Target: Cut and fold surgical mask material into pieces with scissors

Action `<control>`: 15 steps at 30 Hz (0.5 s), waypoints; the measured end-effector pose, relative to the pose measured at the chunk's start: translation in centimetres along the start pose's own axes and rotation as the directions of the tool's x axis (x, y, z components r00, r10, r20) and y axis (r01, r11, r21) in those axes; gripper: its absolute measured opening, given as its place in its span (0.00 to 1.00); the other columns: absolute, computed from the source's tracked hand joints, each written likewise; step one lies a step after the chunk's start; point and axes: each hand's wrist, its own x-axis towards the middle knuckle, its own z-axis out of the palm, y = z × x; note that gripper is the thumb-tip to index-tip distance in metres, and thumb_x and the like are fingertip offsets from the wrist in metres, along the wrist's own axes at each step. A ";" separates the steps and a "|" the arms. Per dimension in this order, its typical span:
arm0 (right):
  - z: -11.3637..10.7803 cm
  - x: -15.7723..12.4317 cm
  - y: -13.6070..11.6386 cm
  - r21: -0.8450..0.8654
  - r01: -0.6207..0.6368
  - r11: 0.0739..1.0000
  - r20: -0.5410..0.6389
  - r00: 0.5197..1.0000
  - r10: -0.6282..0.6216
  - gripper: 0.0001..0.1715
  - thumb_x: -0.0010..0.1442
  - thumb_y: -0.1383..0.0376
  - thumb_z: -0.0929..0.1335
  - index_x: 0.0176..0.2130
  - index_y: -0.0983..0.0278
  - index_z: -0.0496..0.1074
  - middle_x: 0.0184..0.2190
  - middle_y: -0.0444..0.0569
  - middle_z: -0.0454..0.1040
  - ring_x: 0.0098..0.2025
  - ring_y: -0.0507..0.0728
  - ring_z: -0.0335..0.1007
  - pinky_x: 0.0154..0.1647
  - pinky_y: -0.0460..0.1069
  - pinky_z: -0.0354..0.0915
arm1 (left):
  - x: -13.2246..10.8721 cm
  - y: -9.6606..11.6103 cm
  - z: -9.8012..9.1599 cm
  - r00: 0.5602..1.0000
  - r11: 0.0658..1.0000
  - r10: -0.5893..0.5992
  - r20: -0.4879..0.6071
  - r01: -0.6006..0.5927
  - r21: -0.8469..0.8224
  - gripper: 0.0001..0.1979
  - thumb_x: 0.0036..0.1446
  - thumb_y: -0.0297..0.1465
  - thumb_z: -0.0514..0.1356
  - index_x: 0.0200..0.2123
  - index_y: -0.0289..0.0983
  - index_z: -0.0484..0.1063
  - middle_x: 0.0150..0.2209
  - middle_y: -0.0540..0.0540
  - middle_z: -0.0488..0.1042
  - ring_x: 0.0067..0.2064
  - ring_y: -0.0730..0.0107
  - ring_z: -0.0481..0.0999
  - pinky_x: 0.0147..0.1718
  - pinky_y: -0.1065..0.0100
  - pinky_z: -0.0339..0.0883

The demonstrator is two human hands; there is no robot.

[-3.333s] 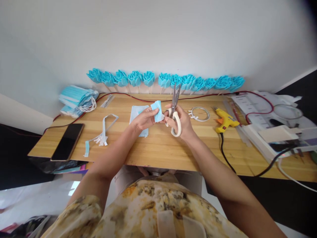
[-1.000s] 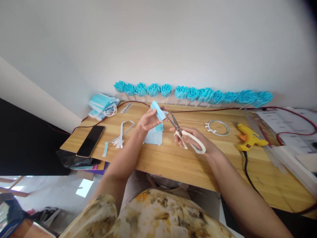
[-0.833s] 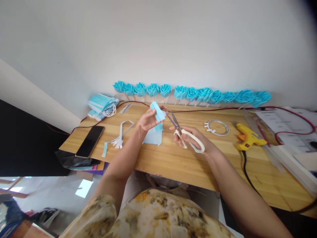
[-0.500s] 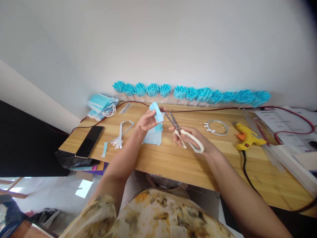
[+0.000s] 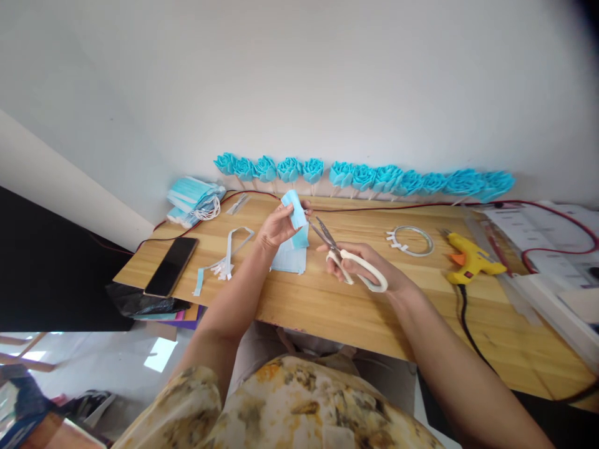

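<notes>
A folded light blue piece of face mask fabric [image 5: 293,207] is pinched between the thumb and fingers of my left hand [image 5: 279,224], raised over the table. My right hand [image 5: 360,259] grips white-handled scissors [image 5: 337,248]. Their blades are parted, with the tips pointing at the lower right edge of the fabric. Whether the tips touch it I cannot tell. Beneath my left hand, flat blue fabric pieces [image 5: 289,257] lie on the wooden table [image 5: 322,312]. Left of my forearm are cut white strips [image 5: 228,252] and small scraps.
Blue fabric flowers [image 5: 312,169] on sticks lean along the wall. A stack of face masks [image 5: 194,198] and a phone [image 5: 171,267] lie on the left. Rightward are a white ring with tabs [image 5: 412,241], a yellow glue gun [image 5: 472,259] and a red-black cable [image 5: 397,206].
The scissors have shifted slightly down and away from the fabric. My left hand still holds the folded fabric, now tilted a little differently.
</notes>
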 end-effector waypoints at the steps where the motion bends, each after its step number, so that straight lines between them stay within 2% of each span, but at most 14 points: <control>1: 0.0 0.0 0.1 0.003 -0.004 1.000 0.004 1.000 0.004 0.43 0.50 0.40 0.76 0.53 0.67 0.77 0.31 0.50 0.75 0.27 0.52 0.69 0.26 0.47 0.63 | 0.0 -0.1 0.0 1.000 1.000 0.001 0.007 -0.001 0.004 0.05 0.60 0.25 0.61 0.31 0.34 0.74 0.34 0.45 0.78 0.34 0.73 0.77 0.35 0.72 0.71; 4: 0.1 0.1 0.2 0.003 -0.012 1.000 0.003 1.000 0.012 0.43 0.50 0.40 0.76 0.53 0.67 0.77 0.32 0.50 0.75 0.27 0.52 0.69 0.26 0.47 0.63 | 0.1 -0.4 -0.1 0.999 1.000 -0.006 0.044 0.005 0.026 0.03 0.57 0.25 0.64 0.30 0.33 0.74 0.35 0.45 0.79 0.35 0.72 0.79 0.37 0.72 0.72; 9: -0.1 0.2 0.4 -0.020 -0.003 1.000 0.001 1.000 0.003 0.43 0.51 0.39 0.75 0.53 0.67 0.76 0.32 0.49 0.75 0.27 0.52 0.70 0.26 0.47 0.62 | 0.5 -1.0 -0.4 0.993 0.999 0.012 0.117 -0.018 0.048 0.07 0.52 0.28 0.70 0.31 0.35 0.74 0.36 0.46 0.81 0.36 0.68 0.81 0.39 0.68 0.74; 15: -0.4 0.1 0.6 -0.003 0.020 1.000 -0.056 0.998 -0.021 0.41 0.53 0.40 0.75 0.54 0.67 0.76 0.34 0.51 0.75 0.28 0.52 0.69 0.26 0.47 0.62 | 0.8 -1.2 -0.6 0.987 0.994 0.054 0.149 -0.068 0.088 0.08 0.51 0.32 0.71 0.32 0.36 0.77 0.37 0.47 0.82 0.39 0.66 0.81 0.45 0.65 0.71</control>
